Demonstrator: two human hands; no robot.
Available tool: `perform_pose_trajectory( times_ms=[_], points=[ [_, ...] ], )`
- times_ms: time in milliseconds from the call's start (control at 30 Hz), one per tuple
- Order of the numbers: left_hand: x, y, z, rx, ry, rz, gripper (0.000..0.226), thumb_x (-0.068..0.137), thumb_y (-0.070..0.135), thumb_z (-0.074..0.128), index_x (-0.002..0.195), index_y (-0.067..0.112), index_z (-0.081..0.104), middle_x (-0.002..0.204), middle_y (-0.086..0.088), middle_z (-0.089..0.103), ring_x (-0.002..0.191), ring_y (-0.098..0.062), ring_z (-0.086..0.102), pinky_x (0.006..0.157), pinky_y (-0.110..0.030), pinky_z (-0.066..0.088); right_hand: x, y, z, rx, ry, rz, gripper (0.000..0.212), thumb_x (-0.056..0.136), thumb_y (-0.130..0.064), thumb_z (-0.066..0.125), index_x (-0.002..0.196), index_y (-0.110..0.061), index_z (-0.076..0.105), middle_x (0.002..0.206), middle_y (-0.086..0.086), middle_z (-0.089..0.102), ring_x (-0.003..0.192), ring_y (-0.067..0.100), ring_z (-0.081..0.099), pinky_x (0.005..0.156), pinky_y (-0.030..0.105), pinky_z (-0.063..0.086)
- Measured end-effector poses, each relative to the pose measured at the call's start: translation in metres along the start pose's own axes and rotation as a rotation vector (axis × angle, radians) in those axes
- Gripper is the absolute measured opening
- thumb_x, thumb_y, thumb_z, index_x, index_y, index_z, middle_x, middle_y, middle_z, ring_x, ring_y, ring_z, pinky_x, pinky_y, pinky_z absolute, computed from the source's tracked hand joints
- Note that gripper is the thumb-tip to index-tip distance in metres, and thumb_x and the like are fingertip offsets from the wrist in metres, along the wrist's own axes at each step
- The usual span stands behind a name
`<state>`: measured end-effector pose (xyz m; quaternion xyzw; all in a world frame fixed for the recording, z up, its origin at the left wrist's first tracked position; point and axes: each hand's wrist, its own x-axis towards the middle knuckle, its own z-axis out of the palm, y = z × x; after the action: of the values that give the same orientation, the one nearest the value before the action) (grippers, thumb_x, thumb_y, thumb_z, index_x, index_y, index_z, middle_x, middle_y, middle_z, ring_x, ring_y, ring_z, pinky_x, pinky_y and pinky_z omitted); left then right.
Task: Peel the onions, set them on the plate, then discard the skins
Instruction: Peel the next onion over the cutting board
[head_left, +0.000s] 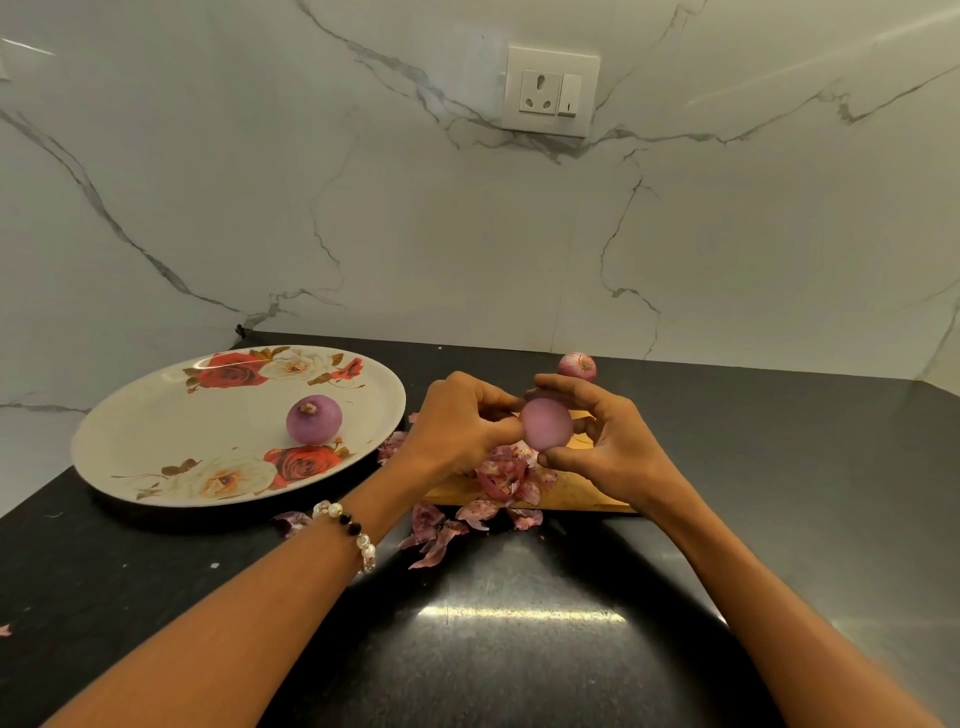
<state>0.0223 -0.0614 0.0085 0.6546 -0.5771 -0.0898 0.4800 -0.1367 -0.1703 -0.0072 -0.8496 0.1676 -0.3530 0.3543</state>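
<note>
Midair, onion (546, 423) (peeled) between hands

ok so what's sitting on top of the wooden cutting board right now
A pile of purple onion skins lies on the cutting board. The left hand and right hand hold a peeled onion above it, hiding the board's middle.

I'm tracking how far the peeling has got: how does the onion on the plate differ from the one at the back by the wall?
The onion on the plate looks smooth, matte and evenly purple, apparently peeled; the onion by the wall seems to keep shiny, streaked skin. The first rests on the floral plate, left of the hands; the second sits on the counter, partly hidden behind the right hand. Both are small purple onions that no hand touches.
</note>
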Motion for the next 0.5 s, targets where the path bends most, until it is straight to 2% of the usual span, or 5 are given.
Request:
perform_pose_trajectory(
  times_ms=[200,333,500],
  points=[
    [0.0033,-0.0048,-0.0038,-0.052,0.025,-0.045,0.021,0.085,0.013,0.068,0.105,0.016,0.074,0.097,0.0,0.074,0.08,-0.001,0.066,0.072,-0.011,0.053,0.0,-0.0025,0.0017,0.042,0.002,0.027,0.076,0.067,0.008,0.082,0.127,-0.029,0.052,0.121,-0.012,0.063,0.115,0.004,0.059,0.09,0.029,0.056],
    [0.0038,-0.0035,-0.0034,-0.15,-0.071,-0.067,0.026,0.083,0.019,0.073,0.109,0.016,0.072,0.1,0.001,0.074,0.086,-0.005,0.069,0.081,-0.022,0.056,0.0002,-0.0011,-0.0016,0.04,0.014,0.036,0.076,0.067,0.005,0.084,0.129,-0.026,0.053,0.123,-0.006,0.064,0.116,0.009,0.06,0.091,0.033,0.056],
    [0.003,-0.0037,-0.0044,-0.128,-0.062,-0.035,0.025,0.078,0.012,0.076,0.103,0.015,0.074,0.089,0.001,0.075,0.079,-0.006,0.07,0.079,-0.027,0.058,-0.0008,-0.0009,-0.0013,0.07,-0.009,0.054,0.076,0.067,0.007,0.083,0.129,-0.024,0.053,0.124,-0.002,0.065,0.118,0.013,0.06,0.092,0.036,0.056]
  ],
)
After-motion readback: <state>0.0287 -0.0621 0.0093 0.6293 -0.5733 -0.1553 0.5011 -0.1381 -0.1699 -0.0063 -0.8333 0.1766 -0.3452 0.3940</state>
